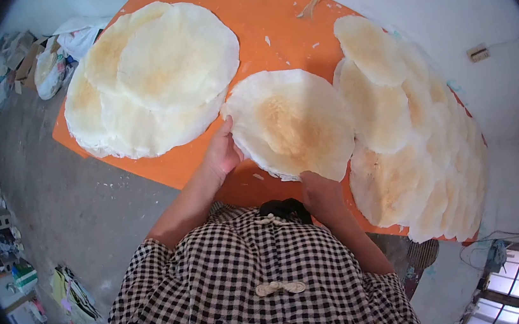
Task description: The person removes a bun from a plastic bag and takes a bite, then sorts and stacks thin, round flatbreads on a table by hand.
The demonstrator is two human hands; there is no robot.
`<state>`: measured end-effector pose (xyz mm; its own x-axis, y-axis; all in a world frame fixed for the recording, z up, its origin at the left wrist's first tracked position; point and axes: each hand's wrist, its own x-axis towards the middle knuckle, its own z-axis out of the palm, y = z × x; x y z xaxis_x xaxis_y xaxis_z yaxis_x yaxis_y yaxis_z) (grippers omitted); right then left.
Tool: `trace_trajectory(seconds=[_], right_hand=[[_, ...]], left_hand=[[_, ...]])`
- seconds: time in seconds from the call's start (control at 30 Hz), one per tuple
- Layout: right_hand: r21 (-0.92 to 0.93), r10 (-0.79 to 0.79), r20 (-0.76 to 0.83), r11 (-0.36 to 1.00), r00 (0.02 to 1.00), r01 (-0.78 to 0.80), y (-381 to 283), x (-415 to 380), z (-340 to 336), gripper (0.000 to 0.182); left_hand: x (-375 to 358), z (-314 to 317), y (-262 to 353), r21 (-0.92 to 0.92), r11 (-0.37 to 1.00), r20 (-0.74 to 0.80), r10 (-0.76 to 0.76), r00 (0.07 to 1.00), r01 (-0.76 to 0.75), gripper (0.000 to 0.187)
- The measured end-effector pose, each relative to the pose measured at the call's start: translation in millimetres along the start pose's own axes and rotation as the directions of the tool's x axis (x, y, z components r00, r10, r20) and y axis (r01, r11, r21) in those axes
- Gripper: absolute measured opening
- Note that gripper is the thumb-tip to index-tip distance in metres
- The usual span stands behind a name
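A thin, round, pale flatbread (291, 126) with a browned middle lies in front of me, with layered edges showing on its near side. My left hand (226, 148) grips its left edge, the thumb up along the rim. On the near right edge my right hand (323, 194) is closed, its fingers folded at the rim. To the left is a pile of larger, overlapping flatbreads (177, 53). At the right, many more flatbreads (395, 175) overlap in rows, and the held one reaches up to them.
Everything lies on an orange table (269, 20) scattered with small pale flakes. A white wall (472, 9) runs along the far and right sides. Bags (49, 72) and boxes stand on the grey floor (35, 162) at the left.
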<state>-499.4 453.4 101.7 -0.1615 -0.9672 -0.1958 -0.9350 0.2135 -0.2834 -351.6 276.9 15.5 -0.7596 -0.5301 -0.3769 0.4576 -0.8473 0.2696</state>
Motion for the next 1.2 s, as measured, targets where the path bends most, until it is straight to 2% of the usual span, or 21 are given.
trace_trajectory(seconds=[0.07, 0.17, 0.27, 0.37, 0.47, 0.5, 0.57, 0.67, 0.7, 0.77, 0.8, 0.87, 0.93, 1.0, 1.03, 1.07, 1.1, 1.13, 1.17, 1.2], right_hand=[[0.135, 0.067, 0.105, 0.987, 0.992, -0.081, 2.2, -9.3, 2.4, 0.029], [0.397, -0.044, -0.017, 0.917, 0.999, 0.047, 2.8, -7.7, 10.7, 0.058], [0.675, 0.115, 0.002, 0.733, 0.993, -0.086, -11.2, 18.2, 13.0, 0.075], [0.653, 0.187, -0.089, 0.753, 0.978, -0.085, -27.1, 46.9, 18.9, 0.079], [0.579, 0.286, -0.079, 0.793, 0.955, -0.19, -42.0, 59.2, 20.3, 0.076], [0.558, 0.309, -0.089, 0.803, 0.947, -0.21, -45.2, 59.2, 20.6, 0.075], [0.51, 0.35, -0.111, 0.823, 0.93, -0.249, -51.4, 56.4, 22.0, 0.072], [0.27, 0.274, -0.417, 0.948, 0.867, -0.169, -57.1, 50.6, 21.5, 0.065], [0.247, 0.289, -0.483, 0.951, 0.827, -0.188, -56.7, 52.2, 19.6, 0.059], [0.206, 0.305, -0.607, 0.952, 0.734, -0.225, -53.5, 58.8, 14.8, 0.048], [0.238, 0.332, -0.497, 0.941, 0.802, -0.242, -44.8, 60.7, 17.3, 0.038], [0.294, 0.359, -0.251, 0.913, 0.899, -0.283, -13.2, 60.3, 27.9, 0.021], [0.67, 0.507, -0.21, 0.697, 0.836, -0.255, 10.7, 55.9, 23.8, 0.016], [0.902, 0.651, -0.097, 0.378, 0.753, -0.211, 28.8, 50.2, -1.0, 0.019], [0.886, 0.617, -0.255, 0.458, 0.745, -0.076, 53.4, 46.6, -3.5, 0.019], [0.855, 0.682, -0.132, 0.445, 0.719, -0.265, 72.4, 32.2, -22.5, 0.021], [0.905, 0.684, -0.21, 0.407, 0.699, -0.126, 49.4, 20.8, -52.0, 0.021], [0.819, 0.74, -0.211, 0.491, 0.639, -0.297, 104.8, 14.9, -47.5, 0.019], [0.568, 0.665, -0.366, 0.714, 0.65, -0.41, 166.0, 0.6, -40.7, 0.015], [0.708, 0.708, -0.347, 0.628, 0.615, -0.322, 156.2, -2.2, -58.6, 0.01]], left_hand=[[-0.1, -3.3, 1.1, 0.016, 0.999, -0.014, -0.043, 0.999, 0.044, 0.055], [-4.6, -1.5, -0.4, -0.059, 0.994, 0.113, -0.08, 0.99, 0.087, 0.05], [-3.6, 8.3, -5.1, 0.02, 0.99, 0.141, -0.138, 0.98, 0.137, 0.046], [0.4, 10.1, -14.4, 0.121, 0.987, 0.091, -0.119, 0.989, 0.108, 0.041], [-2.7, 19.2, -20.7, 0.333, 0.939, -0.028, -0.086, 0.996, 0.091, 0.032], [-4.6, 24.7, -21.7, 0.365, 0.927, -0.016, -0.087, 0.996, 0.087, 0.024], [-10.0, 37.0, -20.7, 0.444, 0.893, -0.026, -0.07, 0.997, 0.075, 0.022], [-18.2, 44.4, -18.6, 0.484, 0.875, 0.011, -0.021, 1.0, 0.013, 0.021], [-18.8, 45.7, -18.2, 0.488, 0.873, 0.035, -0.001, 0.999, -0.016, 0.021], [-20.4, 41.1, -18.3, 0.506, 0.862, 0.019, -0.036, 0.999, 0.021, 0.022], [-20.3, 37.7, -18.9, 0.513, 0.857, 0.008, -0.05, 0.999, 0.039, 0.023], [-15.0, 30.0, -24.5, 0.512, 0.859, -0.025, 0.028, 0.999, -0.011, 0.021], [-10.9, 28.2, -17.7, 0.515, 0.857, -0.072, 0.055, 0.996, -0.01, 0.021], [-3.1, 26.2, 2.3, 0.516, 0.856, -0.137, 0.033, 0.99, 0.043, 0.022], [0.1, 31.1, 11.7, 0.509, 0.86, -0.117, 0.03, 0.993, 0.034, 0.023], [1.7, 38.7, 25.2, 0.503, 0.864, -0.099, 0.032, 0.995, 0.022, 0.024], [2.4, 43.2, 42.6, 0.497, 0.868, -0.087, 0.047, 0.995, 0.003, 0.026], [4.7, 48.6, 58.2, 0.511, 0.859, -0.059, 0.084, 0.995, -0.042, 0.026], [9.2, 57.3, 72.0, 0.527, 0.845, -0.037, 0.134, 0.99, -0.094, 0.025], [12.1, 62.8, 90.4, 0.542, 0.828, -0.019, 0.184, 0.983, -0.145, 0.025]])
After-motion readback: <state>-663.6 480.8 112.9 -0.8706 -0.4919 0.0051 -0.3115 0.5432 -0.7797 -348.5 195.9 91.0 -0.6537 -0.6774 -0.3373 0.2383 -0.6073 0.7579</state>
